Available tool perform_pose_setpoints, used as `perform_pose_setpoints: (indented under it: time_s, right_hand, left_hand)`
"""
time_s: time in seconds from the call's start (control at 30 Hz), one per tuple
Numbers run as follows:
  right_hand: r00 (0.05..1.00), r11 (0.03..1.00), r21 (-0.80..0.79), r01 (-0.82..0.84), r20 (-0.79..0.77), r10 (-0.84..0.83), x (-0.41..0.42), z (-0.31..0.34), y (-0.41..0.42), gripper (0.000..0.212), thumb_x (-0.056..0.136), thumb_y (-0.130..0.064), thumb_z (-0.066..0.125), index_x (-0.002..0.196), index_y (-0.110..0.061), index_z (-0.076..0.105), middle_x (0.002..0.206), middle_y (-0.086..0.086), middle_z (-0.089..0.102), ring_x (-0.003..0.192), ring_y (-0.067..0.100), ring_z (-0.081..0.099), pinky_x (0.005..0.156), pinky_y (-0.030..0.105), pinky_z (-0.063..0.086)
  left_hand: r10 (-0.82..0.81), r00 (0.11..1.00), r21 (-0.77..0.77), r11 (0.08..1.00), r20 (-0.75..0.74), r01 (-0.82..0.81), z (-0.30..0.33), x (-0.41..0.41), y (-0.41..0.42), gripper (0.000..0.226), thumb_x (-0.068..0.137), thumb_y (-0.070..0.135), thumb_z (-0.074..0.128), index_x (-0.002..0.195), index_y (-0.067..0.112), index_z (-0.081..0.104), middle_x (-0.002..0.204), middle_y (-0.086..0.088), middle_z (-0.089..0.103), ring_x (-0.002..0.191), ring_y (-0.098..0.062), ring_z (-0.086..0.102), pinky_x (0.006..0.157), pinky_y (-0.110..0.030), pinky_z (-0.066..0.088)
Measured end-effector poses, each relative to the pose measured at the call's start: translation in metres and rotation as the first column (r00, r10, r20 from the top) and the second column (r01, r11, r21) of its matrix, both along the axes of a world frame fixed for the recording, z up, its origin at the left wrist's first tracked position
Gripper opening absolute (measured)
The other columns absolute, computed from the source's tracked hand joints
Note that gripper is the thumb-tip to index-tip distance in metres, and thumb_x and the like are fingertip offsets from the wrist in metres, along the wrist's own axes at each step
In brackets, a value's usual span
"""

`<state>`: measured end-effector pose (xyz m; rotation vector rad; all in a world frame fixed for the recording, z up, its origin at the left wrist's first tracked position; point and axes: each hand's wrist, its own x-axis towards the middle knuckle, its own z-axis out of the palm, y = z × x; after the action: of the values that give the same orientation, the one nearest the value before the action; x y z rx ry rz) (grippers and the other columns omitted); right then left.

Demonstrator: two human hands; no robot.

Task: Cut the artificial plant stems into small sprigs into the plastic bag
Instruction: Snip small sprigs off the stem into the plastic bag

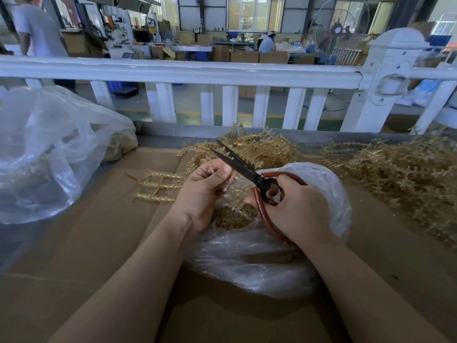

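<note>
My left hand (pixel 202 191) is curled around a short piece of artificial plant stem (pixel 228 183), pinching it between thumb and fingertips just above the mouth of the small plastic bag (pixel 259 256). My right hand (pixel 300 211) grips the red loop handles of the scissors (pixel 249 172), fingers threaded through them. The dark blades stand slightly parted and point up and away toward the far edge of the cardboard-covered tabletop (pixel 99 243).

The relation I care about: the pinched stem sits directly left of the blades, almost touching them near the pivot, and the blades' long axis runs diagonally from my right hand toward the far left. The stem seems to cross that line roughly at right angles, though my fingers hide most of it. The left hand is nearer the stem; the right only has to close.

The bag lies beneath both hands, already holding a layer of golden cut sprigs (pixel 232 216), so anything snipped should drop straight in. Uncut stock lies in a heap of golden stems (pixel 249 147) behind the scissors and a larger pile (pixel 400 174) toward the right edge. 1 branched stem (pixel 158 185) rests flat to the left. A big clear bag (pixel 49 154) sits at the far left corner.
</note>
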<state>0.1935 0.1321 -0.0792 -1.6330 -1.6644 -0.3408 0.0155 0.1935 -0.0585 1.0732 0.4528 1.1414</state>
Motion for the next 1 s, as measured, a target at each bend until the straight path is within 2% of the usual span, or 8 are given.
perform_pose_setpoints:
  time_s: [0.17, 0.3, 0.4, 0.47, 0.6, 0.7, 0.83, 1.0]
  right_hand:
    - [1.0, 1.0, -0.005, 0.016, 0.016, -0.016, 0.0008, -0.0002, -0.0007, 0.072, 0.075, -0.094, 0.034, 0.077, -0.027, 0.059, 0.064, -0.014, 0.059, 0.053, 0.002, 0.051, 0.051, 0.013, 0.039]
    - [1.0, 1.0, -0.01, 0.015, -0.011, -0.015, -0.0008, 0.0018, -0.0011, 0.073, 0.075, -0.096, 0.028, 0.074, -0.028, 0.056, 0.061, -0.016, 0.055, 0.051, -0.003, 0.046, 0.05, 0.011, 0.035]
    - [0.999, 1.0, -0.005, -0.002, -0.035, 0.001, -0.0009, 0.0015, -0.0005, 0.079, 0.074, -0.097, 0.022, 0.074, -0.027, 0.056, 0.061, -0.015, 0.055, 0.052, 0.0, 0.048, 0.051, 0.018, 0.045]
    - [0.999, 1.0, -0.023, -0.003, -0.036, 0.002, -0.0005, 0.0015, -0.0001, 0.082, 0.073, -0.097, 0.024, 0.078, -0.024, 0.061, 0.065, -0.014, 0.06, 0.056, 0.003, 0.054, 0.055, 0.024, 0.051]
    - [1.0, 0.997, -0.077, 0.012, -0.021, -0.013, 0.0008, 0.0021, 0.0012, 0.077, 0.072, -0.092, 0.036, 0.085, -0.022, 0.067, 0.073, -0.012, 0.066, 0.064, 0.007, 0.06, 0.062, 0.03, 0.056]
    - [1.0, 0.996, -0.085, 0.014, -0.015, -0.015, 0.0014, 0.0018, 0.0017, 0.07, 0.073, -0.09, 0.044, 0.081, -0.024, 0.064, 0.07, -0.012, 0.064, 0.062, 0.006, 0.059, 0.059, 0.029, 0.055]
    - [0.999, 0.998, -0.055, -0.004, -0.034, 0.002, 0.0006, 0.0, 0.0019, 0.065, 0.074, -0.088, 0.048, 0.074, -0.024, 0.06, 0.066, -0.012, 0.062, 0.058, 0.005, 0.057, 0.057, 0.029, 0.054]
    - [0.999, 0.999, -0.028, -0.018, -0.048, 0.017, 0.0019, -0.0012, 0.003, 0.069, 0.074, -0.09, 0.043, 0.082, -0.025, 0.065, 0.072, -0.014, 0.064, 0.064, 0.004, 0.058, 0.06, 0.024, 0.053]
  left_hand:
    - [-0.004, 0.998, 0.078, 0.997, -0.064, 0.009, 0.0, 0.0017, -0.0022, 0.026, 0.084, 0.008, 0.06, 0.063, 0.02, 0.069, 0.061, 0.003, 0.067, 0.055, -0.007, 0.061, 0.055, -0.02, 0.051]
    - [0.022, 0.997, 0.096, 0.995, -0.078, -0.015, 0.0016, 0.0007, -0.0038, 0.023, 0.084, 0.009, 0.062, 0.066, 0.02, 0.071, 0.064, 0.004, 0.067, 0.058, -0.007, 0.062, 0.059, -0.02, 0.051]
    - [0.073, 0.993, 0.085, 0.994, -0.097, -0.064, 0.0023, 0.0002, -0.0054, 0.004, 0.086, 0.008, 0.063, 0.083, 0.007, 0.065, 0.077, -0.007, 0.065, 0.07, -0.018, 0.059, 0.076, -0.034, 0.05]
    - [0.137, 0.984, 0.099, 0.987, -0.112, -0.126, 0.0024, 0.0007, -0.006, 0.015, 0.091, 0.003, 0.059, 0.081, 0.012, 0.067, 0.076, -0.006, 0.065, 0.07, -0.018, 0.057, 0.077, -0.04, 0.046]
    - [0.262, 0.957, 0.208, 0.95, -0.124, -0.233, 0.0041, 0.0023, -0.0086, 0.016, 0.096, 0.002, 0.057, 0.083, 0.01, 0.063, 0.072, -0.005, 0.065, 0.067, -0.02, 0.054, 0.07, -0.035, 0.044]
    - [0.333, 0.933, 0.239, 0.925, -0.135, -0.296, 0.0029, 0.002, -0.0074, 0.015, 0.093, 0.003, 0.063, 0.079, 0.01, 0.064, 0.07, -0.003, 0.064, 0.064, -0.013, 0.056, 0.069, -0.025, 0.048]
    - [0.331, 0.935, 0.233, 0.926, -0.125, -0.297, 0.0013, 0.002, -0.005, 0.01, 0.09, 0.002, 0.065, 0.082, 0.007, 0.068, 0.071, -0.003, 0.067, 0.063, -0.01, 0.06, 0.066, -0.02, 0.05]
    - [0.298, 0.94, 0.285, 0.927, -0.164, -0.244, -0.002, 0.0015, -0.0032, 0.006, 0.091, -0.002, 0.064, 0.09, 0.001, 0.068, 0.076, 0.0, 0.071, 0.069, -0.011, 0.063, 0.07, -0.022, 0.053]
